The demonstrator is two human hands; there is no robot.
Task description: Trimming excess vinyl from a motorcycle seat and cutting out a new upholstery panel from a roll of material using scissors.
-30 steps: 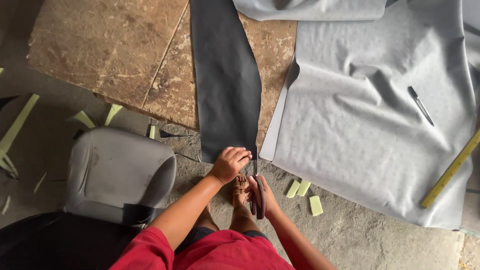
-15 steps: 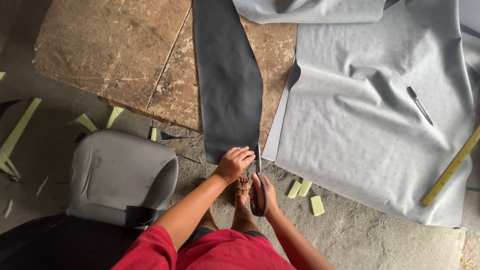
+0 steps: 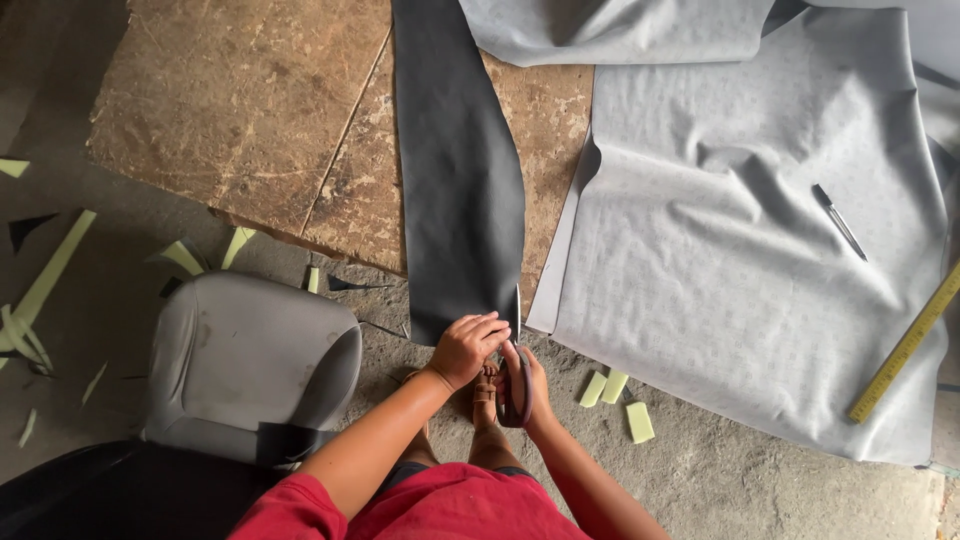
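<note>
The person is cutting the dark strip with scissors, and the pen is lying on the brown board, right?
Not quite. The head view shows the pen lying on the grey sheet, not the brown board. The rest holds: the right hand works scissors at the dark strip.

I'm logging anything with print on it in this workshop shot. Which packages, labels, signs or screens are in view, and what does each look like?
No packages, labels, signs or screens.
Yellow ruler: lies slanted at the right edge on the grey sheet; long, narrow, with fine dark markings along it.
</note>
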